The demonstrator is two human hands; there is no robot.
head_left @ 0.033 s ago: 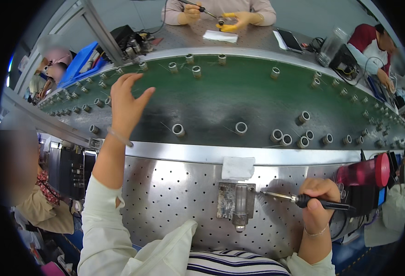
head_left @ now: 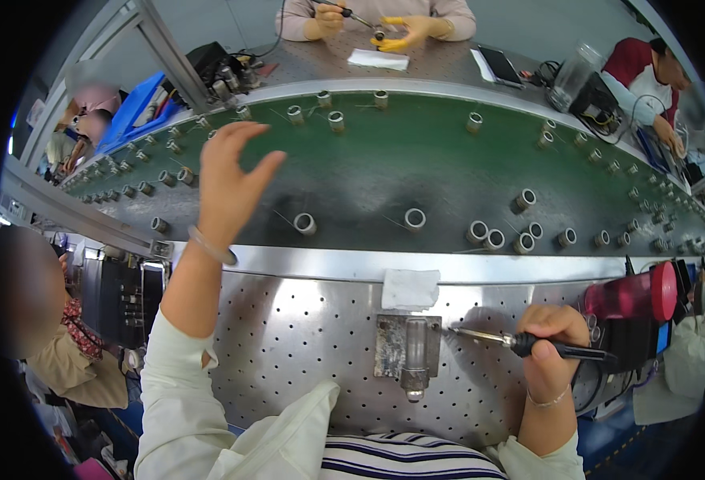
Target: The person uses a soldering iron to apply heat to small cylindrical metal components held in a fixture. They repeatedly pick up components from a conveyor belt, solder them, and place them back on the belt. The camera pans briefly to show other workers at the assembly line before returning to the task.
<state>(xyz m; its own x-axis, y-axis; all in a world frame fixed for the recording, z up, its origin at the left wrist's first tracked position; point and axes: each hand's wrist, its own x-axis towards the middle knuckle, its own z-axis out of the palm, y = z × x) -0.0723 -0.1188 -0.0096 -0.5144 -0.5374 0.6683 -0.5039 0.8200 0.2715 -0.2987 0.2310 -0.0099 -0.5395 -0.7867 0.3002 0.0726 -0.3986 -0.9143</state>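
Our right hand (head_left: 551,340) was closed around the black handle of a slim, pen-shaped soldering iron (head_left: 522,345), its silver metal tip pointing left, just beside a grey rectangular metal block (head_left: 389,352) on the perforated steel worktop (head_left: 304,344). We judged the iron light and stiff, best held by that handle, since the tip could be hot. The right wrist was bent upward. Our left hand (head_left: 231,176) reached forward above the green conveyor belt (head_left: 400,172), thumb and fingers apart, near short grey metal cylinders (head_left: 185,175).
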